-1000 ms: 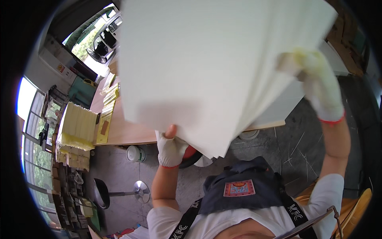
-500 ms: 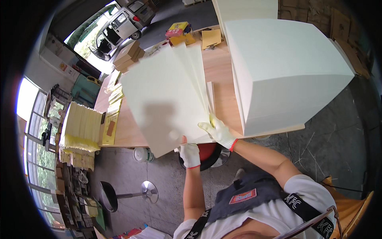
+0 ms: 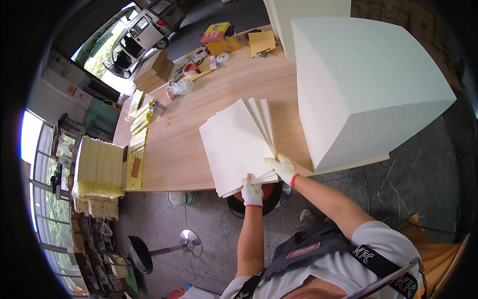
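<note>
Left hand [image 3: 252, 193]: the nearer one to you, in a white glove with a red cuff; your bare-tipped thumb lies on top of the near edge of the white sheets [image 3: 234, 144], the other fingers hidden, so it reads as holding them
Left forearm: comes up almost straight from 6 o'clock, in line with the hand
Right hand [image 3: 281, 169]: gloved alike, between 1 and 2 o'clock from your left; its fingers look closed on the sheets' right edge by the near corner, thumb over the top
Right forearm: slants in from 4 o'clock, elbow out to the side
White sheets: their bulk lies between 11 and 12 o'clock from your left fingers, at about 10 o'clock from your right ones; long axis runs from 5 to 11 o'clock, and the far corners fan toward 1 o'clock
Counter [image 3: 174, 159]: its near edge passes by the sheets' near end; whether they rest on the wood or hang just above it, you cannot tell from here
Red-topped stool [image 3: 271, 192]: partly hidden, at 3 o'clock from your left hand, below the counter edge
Yellow-edged stack [image 3: 99, 164]: well apart from the sheets, toward 9 o'clock
Tall white stack [image 3: 368, 89]: between 1 and 2 o'clock from your right hand, apart from the sheets
Plastic bag [image 3: 180, 88]: on the counter, between 10 and 11 o'clock from the sheets
Brown cartons [image 3: 152, 70]: beyond the bag, on the same bearing
</note>
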Demonstrator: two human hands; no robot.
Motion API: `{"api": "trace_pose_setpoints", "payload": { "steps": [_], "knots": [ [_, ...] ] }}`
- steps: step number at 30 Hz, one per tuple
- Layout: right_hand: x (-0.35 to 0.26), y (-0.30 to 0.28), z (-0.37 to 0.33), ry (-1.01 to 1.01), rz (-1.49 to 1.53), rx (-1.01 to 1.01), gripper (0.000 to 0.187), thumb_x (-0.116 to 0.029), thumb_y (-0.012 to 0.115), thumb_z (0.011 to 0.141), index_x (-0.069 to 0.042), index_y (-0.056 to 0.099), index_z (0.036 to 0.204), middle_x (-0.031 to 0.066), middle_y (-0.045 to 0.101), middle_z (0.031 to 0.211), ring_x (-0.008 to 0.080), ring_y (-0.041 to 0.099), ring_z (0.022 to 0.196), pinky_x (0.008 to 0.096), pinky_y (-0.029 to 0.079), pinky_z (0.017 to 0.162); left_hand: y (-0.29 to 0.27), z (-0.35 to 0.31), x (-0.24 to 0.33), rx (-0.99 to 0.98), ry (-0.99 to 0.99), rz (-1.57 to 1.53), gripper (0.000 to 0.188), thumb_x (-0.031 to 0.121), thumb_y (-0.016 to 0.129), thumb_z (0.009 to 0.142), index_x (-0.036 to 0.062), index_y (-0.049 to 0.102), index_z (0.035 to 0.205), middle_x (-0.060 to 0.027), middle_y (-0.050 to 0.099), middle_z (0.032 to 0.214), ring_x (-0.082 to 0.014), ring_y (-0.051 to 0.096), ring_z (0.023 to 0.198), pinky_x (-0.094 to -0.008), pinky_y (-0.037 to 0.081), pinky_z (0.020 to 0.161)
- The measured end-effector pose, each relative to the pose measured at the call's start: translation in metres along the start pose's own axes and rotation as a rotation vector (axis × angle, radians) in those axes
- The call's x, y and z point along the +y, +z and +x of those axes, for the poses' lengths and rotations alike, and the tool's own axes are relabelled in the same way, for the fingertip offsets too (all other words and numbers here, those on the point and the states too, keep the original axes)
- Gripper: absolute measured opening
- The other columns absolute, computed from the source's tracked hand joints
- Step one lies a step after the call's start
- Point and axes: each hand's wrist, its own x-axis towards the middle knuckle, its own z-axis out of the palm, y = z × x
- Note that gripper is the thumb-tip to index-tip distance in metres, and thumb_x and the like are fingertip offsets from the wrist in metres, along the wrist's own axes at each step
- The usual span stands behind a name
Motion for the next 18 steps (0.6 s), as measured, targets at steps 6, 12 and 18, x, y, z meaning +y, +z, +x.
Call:
{"api": "trace_pose_setpoints", "payload": {
  "steps": [6, 12, 18],
  "knots": [
    [-0.032, -0.016, -0.046, -0.177, -0.168, 0.066, 0.06, -0.055, 0.071, 0.088, -0.002, 0.065, 0.116, 0.0136, 0.071, 0.103, 0.0224, 0.067, 0.096, 0.036, 0.051, 0.083, 0.002, -0.021, 0.025, -0.06, -0.134, -0.123, 0.017, 0.023, 0.057, 0.104, 0.0101, 0.06, 0.114, -0.0035, 0.065, 0.096, -0.0208, 0.063, 0.084, -0.0405, 0.055, 0.082],
    [-0.036, -0.159, -0.149, 0.122, -0.414, -0.597, 0.048, -0.043, 0.062, 0.097, -0.006, 0.061, 0.129, 0.0064, 0.07, 0.097, 0.0143, 0.068, 0.082, 0.0306, 0.055, 0.072, 0.059, -0.118, 0.022, -0.182, 0.466, -0.046, 0.052, 0.012, 0.049, 0.1, 0.0191, 0.037, 0.15, -0.0066, 0.039, 0.149, -0.0238, 0.05, 0.121, -0.0422, 0.046, 0.102],
    [-0.163, -0.292, -0.238, 0.004, -0.699, -0.535, 0.038, -0.035, 0.059, 0.099, -0.007, 0.067, 0.124, 0.0057, 0.075, 0.101, 0.011, 0.07, 0.081, 0.0266, 0.058, 0.074, 0.193, -0.222, 0.078, -1.138, 1.32, 0.406, 0.031, 0.012, 0.054, 0.1, 0.0042, 0.051, 0.13, -0.0269, 0.057, 0.139, -0.0408, 0.049, 0.138, -0.0565, 0.032, 0.118]
  ]
}}
